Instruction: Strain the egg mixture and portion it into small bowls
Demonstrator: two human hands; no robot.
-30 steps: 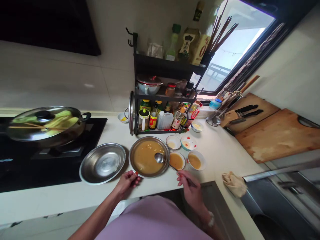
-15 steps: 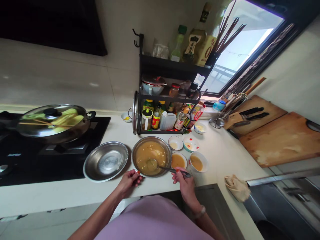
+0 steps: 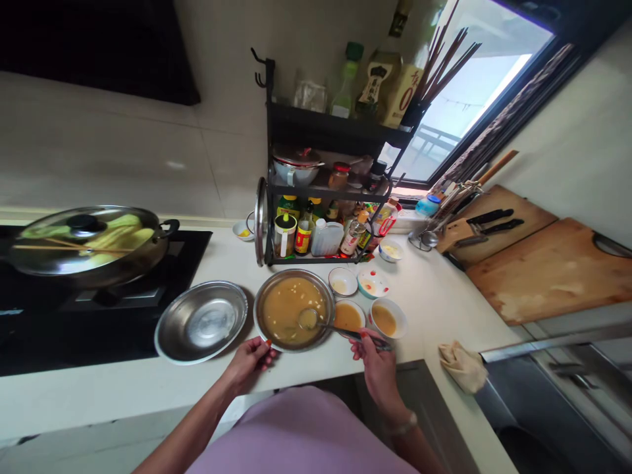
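A metal basin [image 3: 261,329] of brown liquid with pale bits floating in it stands on the counter before me. My left hand [image 3: 253,361] pinches its near left rim. The handle of a ladle [image 3: 309,319] is in my right hand [image 3: 372,359]; its bowl, filled with liquid, is over the basin, at or just above the surface. Right of the basin, a small bowl of brown liquid [image 3: 348,317] lies partly under the handle. Beside it is another bowl with brown liquid [image 3: 388,320].
An empty metal basin [image 3: 205,322] sits at left, near a lidded pan [image 3: 93,243] on the stove. Behind are a small white bowl [image 3: 343,282], a patterned bowl [image 3: 374,284] and a bottle rack [image 3: 326,194]. A cloth [image 3: 464,367] lies by the sink at right.
The ladle has shifted right within the basin, and its bowl has come up clearer of the liquid. My right hand moved right with it. My left hand stays on the rim.
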